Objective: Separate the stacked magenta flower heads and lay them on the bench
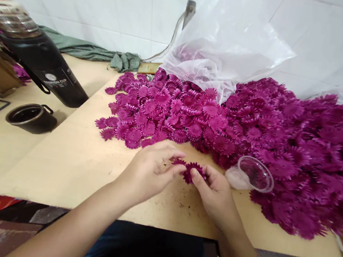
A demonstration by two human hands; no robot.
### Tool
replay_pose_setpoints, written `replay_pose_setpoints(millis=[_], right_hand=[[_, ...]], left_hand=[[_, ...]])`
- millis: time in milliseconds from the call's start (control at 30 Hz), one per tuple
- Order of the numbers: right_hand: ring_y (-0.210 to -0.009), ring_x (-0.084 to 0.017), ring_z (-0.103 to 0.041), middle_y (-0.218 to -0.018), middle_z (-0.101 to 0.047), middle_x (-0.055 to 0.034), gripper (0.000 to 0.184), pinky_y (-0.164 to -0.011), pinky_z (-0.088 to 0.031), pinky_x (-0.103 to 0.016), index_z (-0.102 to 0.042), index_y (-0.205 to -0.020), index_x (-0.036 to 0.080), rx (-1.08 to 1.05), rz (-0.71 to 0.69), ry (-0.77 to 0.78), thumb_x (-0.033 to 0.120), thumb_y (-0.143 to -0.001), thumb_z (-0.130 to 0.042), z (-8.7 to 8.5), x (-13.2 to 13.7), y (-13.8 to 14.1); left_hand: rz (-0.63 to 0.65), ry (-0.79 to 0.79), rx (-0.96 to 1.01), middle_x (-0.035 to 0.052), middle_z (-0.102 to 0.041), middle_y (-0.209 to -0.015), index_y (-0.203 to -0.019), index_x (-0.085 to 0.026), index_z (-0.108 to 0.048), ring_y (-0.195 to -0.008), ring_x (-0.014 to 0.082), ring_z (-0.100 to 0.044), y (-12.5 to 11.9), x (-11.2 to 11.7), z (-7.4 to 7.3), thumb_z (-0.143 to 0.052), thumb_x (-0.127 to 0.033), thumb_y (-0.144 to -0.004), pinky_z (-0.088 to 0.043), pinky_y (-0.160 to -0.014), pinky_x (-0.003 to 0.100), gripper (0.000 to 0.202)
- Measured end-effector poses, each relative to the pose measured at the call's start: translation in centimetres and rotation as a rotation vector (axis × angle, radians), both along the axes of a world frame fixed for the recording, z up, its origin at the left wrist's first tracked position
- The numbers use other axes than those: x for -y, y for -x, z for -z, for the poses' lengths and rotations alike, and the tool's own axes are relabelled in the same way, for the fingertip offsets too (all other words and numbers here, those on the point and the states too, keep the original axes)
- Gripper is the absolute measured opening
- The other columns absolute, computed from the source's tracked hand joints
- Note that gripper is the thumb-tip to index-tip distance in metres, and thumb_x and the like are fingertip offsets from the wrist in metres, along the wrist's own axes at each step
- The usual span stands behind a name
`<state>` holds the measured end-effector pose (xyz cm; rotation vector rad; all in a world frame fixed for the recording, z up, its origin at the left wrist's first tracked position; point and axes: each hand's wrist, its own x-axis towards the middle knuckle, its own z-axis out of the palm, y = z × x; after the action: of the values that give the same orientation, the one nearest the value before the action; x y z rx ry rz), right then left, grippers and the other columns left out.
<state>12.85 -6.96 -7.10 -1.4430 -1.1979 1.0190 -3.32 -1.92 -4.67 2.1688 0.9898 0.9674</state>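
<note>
Between thumb and fingers, my right hand (217, 189) pinches a dark magenta artificial flower (193, 173) with fringed petals. My left hand (153, 168) is closed on the edge of another magenta petal piece (179, 161), right beside the first; whether the two are joined I cannot tell. Both hands are just above the table, in front of a wide heap of similar flower heads (161, 106). A small clear plastic cup (255, 175) lies tilted close to my right hand, with something whitish in it.
A larger flower pile (306, 159) covers the right side. Behind stands a translucent plastic bag (230, 39) against the tiled wall. At left are a black flask (50, 66), a dark mug (32, 118) and a green cloth (81, 46). The board's (68, 165) front edge is near my forearms.
</note>
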Motion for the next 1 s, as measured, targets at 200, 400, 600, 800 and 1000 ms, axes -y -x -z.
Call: replay_pose_setpoints(millis=[200,400,600,800,1000], right_hand=[[-0.058,-0.014,-0.056,-0.06,-0.06,-0.0015,0.045,-0.056,-0.047,-0.026,-0.059,-0.065,0.018,-0.121,-0.037,0.023,0.062,-0.074,-0.06,0.4,-0.1,0.3],[-0.07,-0.015,-0.058,-0.076,-0.064,-0.0024,0.027,-0.064,-0.049,-0.026,-0.062,-0.08,0.019,-0.163,-0.165,-0.027,0.045,-0.077,-0.065,0.5,0.2,0.3],[-0.072,-0.015,-0.06,-0.077,-0.066,-0.0019,0.015,-0.067,-0.05,-0.025,-0.063,-0.085,0.018,-0.213,-0.148,-0.077,0.032,-0.08,-0.061,-0.1,0.7,1.1],[-0.076,-0.016,-0.062,-0.082,-0.068,-0.0034,0.017,-0.07,-0.05,-0.026,-0.066,-0.09,0.019,-0.14,-0.104,-0.004,0.033,-0.085,-0.057,-0.1,2.4,0.3],[-0.073,-0.016,-0.06,-0.078,-0.066,-0.0034,0.018,-0.069,-0.051,-0.027,-0.067,-0.083,0.019,-0.144,-0.021,-0.057,0.037,-0.081,-0.061,-0.3,2.2,-0.3]], left_hand=[[0.063,0.068,-0.02,0.0048,-0.069,-0.084,-0.083,-0.018,-0.069,-0.078,0.0182,-0.063,-1.4,0.9,0.5,-0.058,-0.016,-0.08,-0.05,-0.074,0.033,0.012],[-0.121,0.427,0.255,0.0033,-0.068,-0.074,-0.077,-0.017,-0.063,-0.068,0.0165,-0.063,-1.8,0.4,0.9,-0.054,-0.018,-0.079,-0.049,-0.063,0.028,0.009],[-0.254,0.563,0.519,-0.0009,-0.064,-0.066,-0.071,-0.016,-0.057,-0.058,0.0111,-0.059,-2.0,-0.1,0.3,-0.057,-0.018,-0.076,-0.046,-0.056,0.022,0.004],[-0.375,0.368,0.453,0.0026,-0.066,-0.08,-0.082,-0.018,-0.05,-0.073,0.016,-0.066,0.1,-1.8,-0.7,-0.051,-0.018,-0.079,-0.055,-0.068,0.032,0.003],[-0.177,0.109,-0.146,0.0134,-0.05,-0.133,-0.108,-0.016,-0.061,-0.127,0.0276,-0.046,-0.6,-0.5,0.0,-0.047,-0.005,-0.075,-0.037,-0.106,0.049,0.038]])
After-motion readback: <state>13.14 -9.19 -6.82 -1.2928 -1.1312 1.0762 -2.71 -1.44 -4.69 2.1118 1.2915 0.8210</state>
